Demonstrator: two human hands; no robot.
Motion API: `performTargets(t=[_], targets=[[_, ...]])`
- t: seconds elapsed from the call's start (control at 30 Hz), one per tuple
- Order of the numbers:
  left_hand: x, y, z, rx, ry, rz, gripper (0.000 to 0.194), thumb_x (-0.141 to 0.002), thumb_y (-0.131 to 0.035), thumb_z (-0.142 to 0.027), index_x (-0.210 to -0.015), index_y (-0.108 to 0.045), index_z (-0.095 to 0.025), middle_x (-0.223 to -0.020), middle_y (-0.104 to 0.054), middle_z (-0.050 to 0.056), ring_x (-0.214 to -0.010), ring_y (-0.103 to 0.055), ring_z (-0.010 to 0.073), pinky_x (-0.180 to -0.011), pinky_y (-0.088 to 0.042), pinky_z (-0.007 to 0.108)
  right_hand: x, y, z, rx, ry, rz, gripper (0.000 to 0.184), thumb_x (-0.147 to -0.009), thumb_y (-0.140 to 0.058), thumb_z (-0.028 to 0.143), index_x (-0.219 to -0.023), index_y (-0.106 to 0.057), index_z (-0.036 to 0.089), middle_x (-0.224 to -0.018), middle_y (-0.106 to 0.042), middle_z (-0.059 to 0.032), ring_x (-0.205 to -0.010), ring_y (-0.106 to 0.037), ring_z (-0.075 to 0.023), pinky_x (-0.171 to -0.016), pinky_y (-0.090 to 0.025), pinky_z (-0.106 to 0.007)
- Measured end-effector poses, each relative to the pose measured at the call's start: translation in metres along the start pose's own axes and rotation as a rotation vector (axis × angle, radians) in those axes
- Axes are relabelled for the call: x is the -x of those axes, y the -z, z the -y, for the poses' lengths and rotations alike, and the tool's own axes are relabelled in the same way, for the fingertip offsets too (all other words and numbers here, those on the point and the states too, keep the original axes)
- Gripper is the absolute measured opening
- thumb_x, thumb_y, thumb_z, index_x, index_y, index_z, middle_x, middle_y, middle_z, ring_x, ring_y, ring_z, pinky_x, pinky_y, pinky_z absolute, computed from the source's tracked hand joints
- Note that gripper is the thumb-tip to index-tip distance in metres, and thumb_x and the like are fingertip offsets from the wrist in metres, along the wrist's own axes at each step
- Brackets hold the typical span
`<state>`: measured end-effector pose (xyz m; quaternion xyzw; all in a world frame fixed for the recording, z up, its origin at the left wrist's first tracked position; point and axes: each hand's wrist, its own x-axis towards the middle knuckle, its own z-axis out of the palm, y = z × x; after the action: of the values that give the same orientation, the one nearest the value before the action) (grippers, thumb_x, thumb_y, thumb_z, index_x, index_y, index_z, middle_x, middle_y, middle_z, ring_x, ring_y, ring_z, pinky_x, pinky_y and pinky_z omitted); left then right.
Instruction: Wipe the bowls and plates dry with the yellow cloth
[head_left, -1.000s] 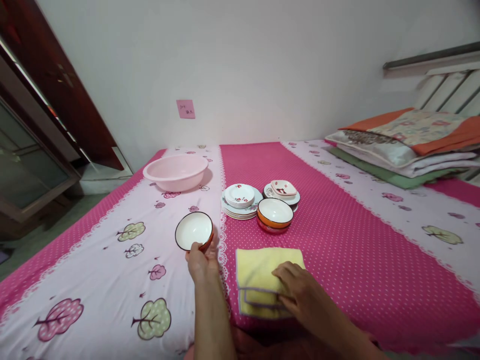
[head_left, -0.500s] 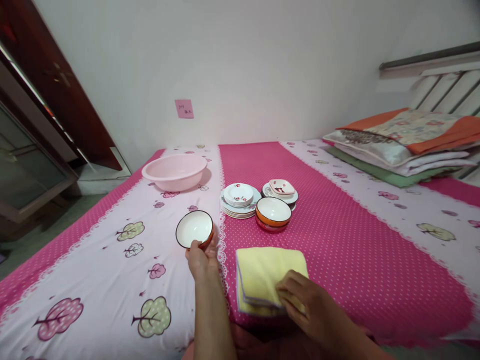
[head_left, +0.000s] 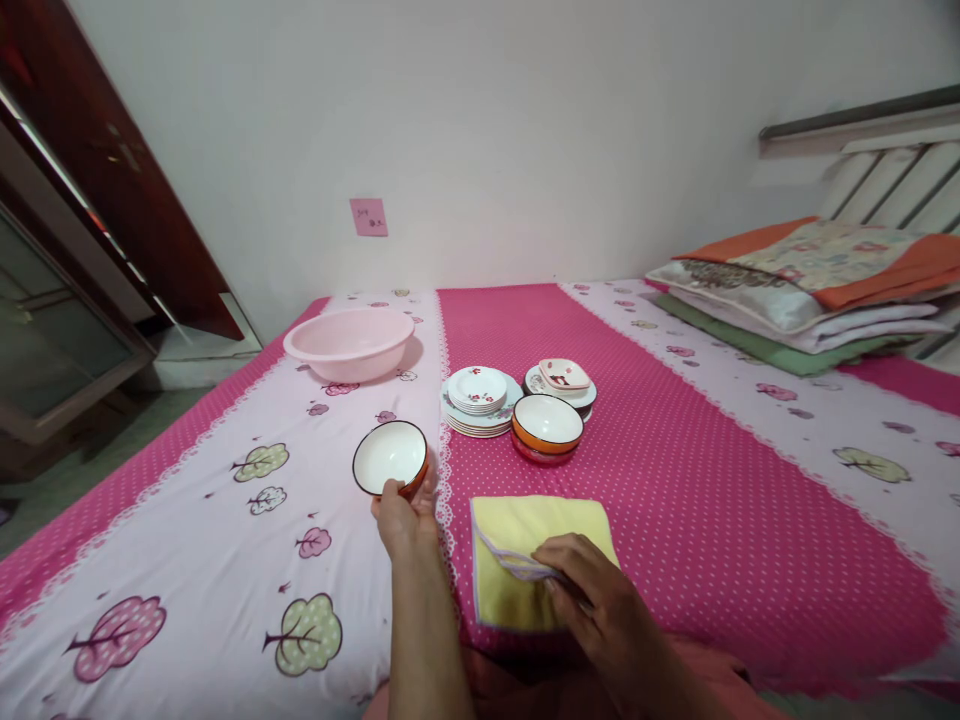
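My left hand grips the near rim of a small bowl, white inside and orange outside, tilted toward me just above the bed sheet. My right hand is closed in a pinch on the top layer of a folded yellow cloth, which lies on the pink dotted strip right of the bowl. The pinched layer is lifted and folded back toward me.
Behind the cloth stand a stack of orange bowls, a stack of floral plates and a small square dish on plates. A pink basin sits at the far left. Folded bedding is piled at the right. The bed edge drops off at the left.
My right hand has shifted from lying on the cloth's near right part to pinching its top layer and peeling it back. The bowl and my left hand have stayed put.
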<state>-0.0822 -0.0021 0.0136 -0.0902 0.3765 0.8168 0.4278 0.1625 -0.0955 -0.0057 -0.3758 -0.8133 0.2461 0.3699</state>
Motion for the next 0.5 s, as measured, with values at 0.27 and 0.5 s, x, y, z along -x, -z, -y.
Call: performTargets(t=[0.27, 0.5], targets=[[0.006, -0.005, -0.003, -0.035, 0.004, -0.073, 0.058, -0.069, -0.053, -0.002, -0.124, -0.048, -0.019, -0.097, -0.069, 0.006, -0.075, -0.075, 0.0208, -0.052, -0.061, 0.025, 0.001, -0.003, 0.014, 0.146, -0.217, 0.408, 0.023, -0.078, -0.077, 0.010, -0.097, -0.071, 0.021, -0.112, -0.069, -0.0063, -0.106, -0.065, -0.0259, -0.092, -0.053, -0.040], [0.008, -0.004, -0.003, -0.138, 0.083, -0.072, 0.032, -0.077, -0.059, -0.016, -0.109, -0.059, -0.017, -0.080, -0.063, 0.003, -0.059, -0.060, 0.0133, -0.045, -0.049, 0.018, 0.009, -0.031, -0.001, 0.345, -0.062, 0.385, 0.082, -0.072, -0.061, -0.002, -0.149, -0.056, 0.024, -0.164, -0.047, -0.0108, -0.152, -0.040, -0.0356, -0.125, -0.033, -0.061]])
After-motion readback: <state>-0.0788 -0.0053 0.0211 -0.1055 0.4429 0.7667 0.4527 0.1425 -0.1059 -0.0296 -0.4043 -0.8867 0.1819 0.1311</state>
